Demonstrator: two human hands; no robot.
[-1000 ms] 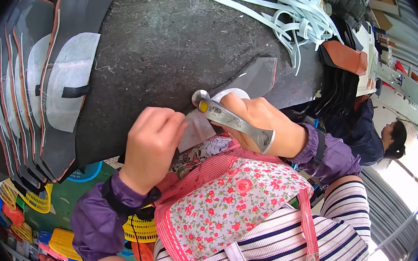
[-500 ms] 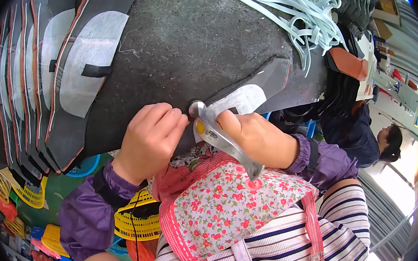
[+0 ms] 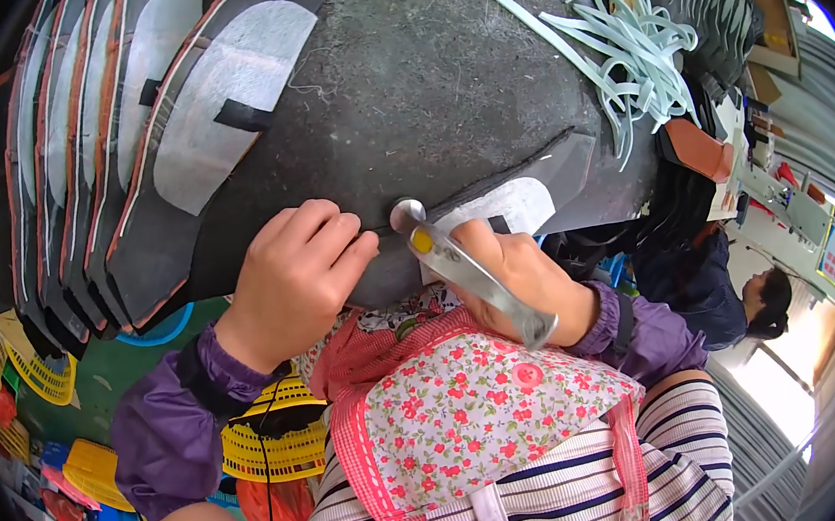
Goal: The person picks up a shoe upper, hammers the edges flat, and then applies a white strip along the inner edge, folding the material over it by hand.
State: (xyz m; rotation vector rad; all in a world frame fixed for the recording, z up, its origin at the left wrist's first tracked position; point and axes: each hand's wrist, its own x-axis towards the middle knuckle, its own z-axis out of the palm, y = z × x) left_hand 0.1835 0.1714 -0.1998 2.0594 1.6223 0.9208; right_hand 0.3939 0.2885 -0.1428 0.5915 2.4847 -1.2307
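Observation:
A metal hammer [image 3: 481, 290] is gripped in my right hand [image 3: 524, 270], its handle hidden by the fingers. Its round, shiny face touches or hovers just over the edge of a black, flat-cut piece [image 3: 565, 168] that carries a white patch [image 3: 518, 203]. My left hand [image 3: 303, 271] is closed with thumb and fingertips together at the left part of that piece, close to the hammer face. What exactly the fingertips pinch is partly hidden. The piece lies along the near edge of the dark worktop [image 3: 420, 79].
Overlapping black pieces with white patches [image 3: 234, 77] fan out at the left. A tangle of pale blue strips [image 3: 644, 58] lies at the far right, near stacked dark pieces [image 3: 704, 2]. Yellow baskets [image 3: 279, 445] stand below the worktop. Another person [image 3: 706, 283] is at the right.
The picture has shifted, so the fanned pieces appear farther right. The hammer's angle has altered slightly. Both hands keep much the same hold beside the piece's edge.

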